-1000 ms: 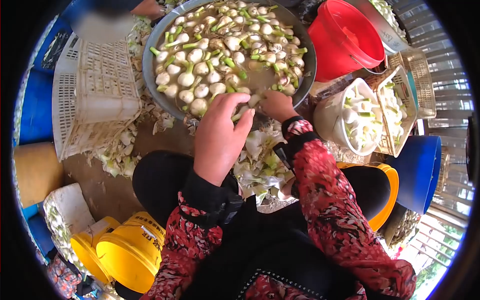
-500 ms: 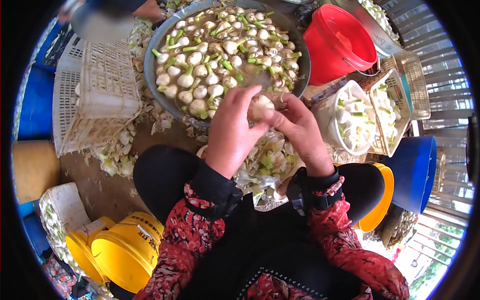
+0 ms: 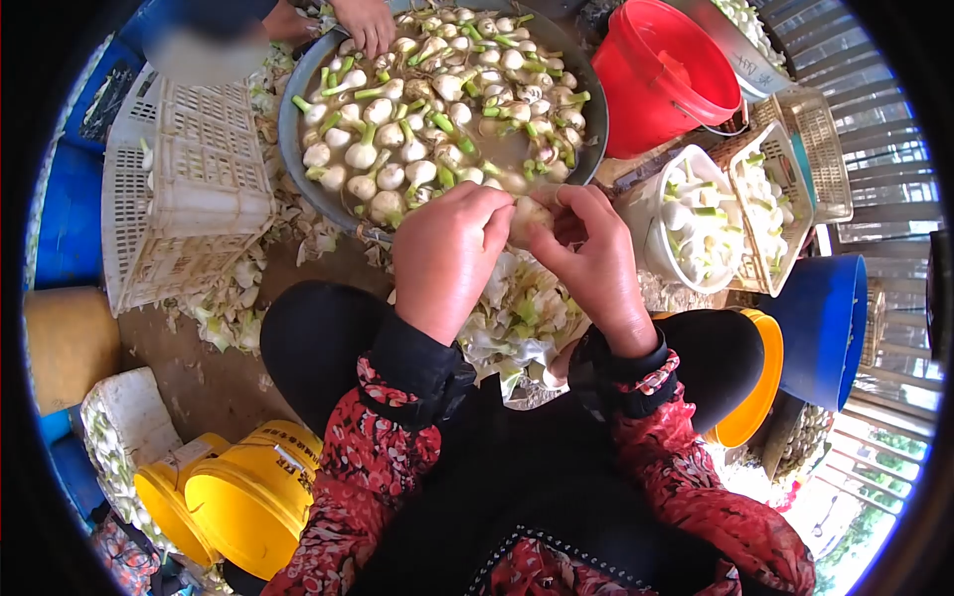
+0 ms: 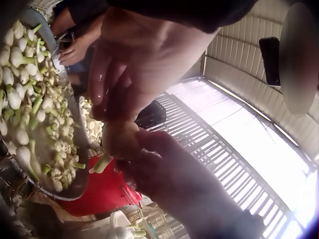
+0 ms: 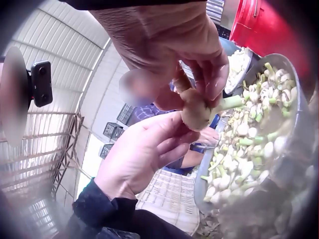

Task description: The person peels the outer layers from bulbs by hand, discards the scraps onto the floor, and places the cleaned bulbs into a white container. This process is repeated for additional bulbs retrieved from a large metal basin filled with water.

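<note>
A garlic bulb (image 3: 527,221) with a cut green stem is held up between both hands, close over the near rim of the metal basin (image 3: 296,149). My left hand (image 3: 449,253) pinches the bulb with thumb and fingers on one side. From the other side my right hand (image 3: 594,260) grips it, its thumb pressed to the bulb's skin. In the right wrist view the stem (image 5: 232,103) sticks out past the right fingers. Many garlic bulbs (image 3: 427,109) with green stems lie in murky water in the basin.
Peeled skins (image 3: 522,313) are heaped below my hands. At right are a white bucket (image 3: 651,233) of cleaned garlic, a red bucket (image 3: 636,109) and a blue bucket (image 3: 825,328). A white crate (image 3: 214,189) stands left. Another person's hand (image 3: 368,22) is at the basin's far left.
My right hand has come back from the basin's near edge, and both hands now hold a garlic bulb together. Another person's hand has reached over the basin's far left.
</note>
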`<state>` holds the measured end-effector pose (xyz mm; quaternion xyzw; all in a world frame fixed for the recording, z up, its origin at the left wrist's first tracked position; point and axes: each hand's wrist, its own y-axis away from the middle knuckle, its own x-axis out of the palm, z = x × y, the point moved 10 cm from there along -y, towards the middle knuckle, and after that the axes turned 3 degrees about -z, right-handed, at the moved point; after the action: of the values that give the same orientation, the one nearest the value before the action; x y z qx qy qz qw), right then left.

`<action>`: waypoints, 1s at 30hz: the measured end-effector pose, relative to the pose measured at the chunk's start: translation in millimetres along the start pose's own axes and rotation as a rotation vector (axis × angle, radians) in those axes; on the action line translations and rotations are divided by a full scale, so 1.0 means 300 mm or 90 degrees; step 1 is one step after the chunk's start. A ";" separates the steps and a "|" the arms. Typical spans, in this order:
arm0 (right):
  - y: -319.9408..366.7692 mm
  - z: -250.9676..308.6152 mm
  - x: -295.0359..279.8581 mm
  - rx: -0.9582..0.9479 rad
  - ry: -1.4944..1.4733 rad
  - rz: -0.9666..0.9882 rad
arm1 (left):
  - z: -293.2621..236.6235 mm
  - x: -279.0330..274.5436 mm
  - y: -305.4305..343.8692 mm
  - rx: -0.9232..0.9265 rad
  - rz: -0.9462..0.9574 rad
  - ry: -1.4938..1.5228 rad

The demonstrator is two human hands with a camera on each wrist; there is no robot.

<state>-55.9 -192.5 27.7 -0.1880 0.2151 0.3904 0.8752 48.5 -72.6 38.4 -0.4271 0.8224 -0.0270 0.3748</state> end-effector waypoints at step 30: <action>0.042 -0.073 0.002 0.153 -0.299 0.137 | -0.100 -0.005 -0.008 0.142 -0.032 0.008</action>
<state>-70.1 -195.0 7.0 0.0368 0.0697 0.4853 0.8708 31.4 -81.3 61.8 -0.4033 0.8055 -0.1302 0.4143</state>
